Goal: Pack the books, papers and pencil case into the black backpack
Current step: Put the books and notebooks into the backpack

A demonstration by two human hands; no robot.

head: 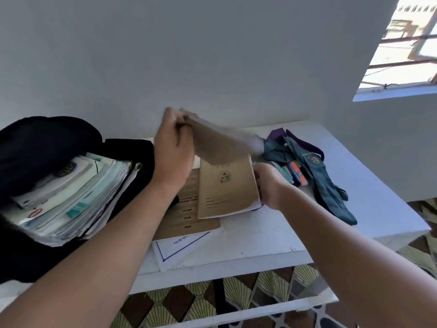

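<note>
The black backpack [42, 143] lies open at the left of the white table [272, 235], with a thick stack of books and papers [71, 195] inside it. My left hand [173, 147] pinches the top edge of a brown notebook [220, 144], lifted and blurred above the table. My right hand [268, 185] grips the right edge of a second brown notebook [227, 190]. Beneath it lie another brown book [189, 218] and a white sheet with a blue border [182, 247]. An open pencil case with pens and highlighters [295, 174] sits to the right.
A green school tie with a purple strap [314, 171] lies over the pencil case at the right of the table. A white wall stands right behind the table. A window [406, 46] is at the upper right. Patterned floor tiles [236, 297] show below.
</note>
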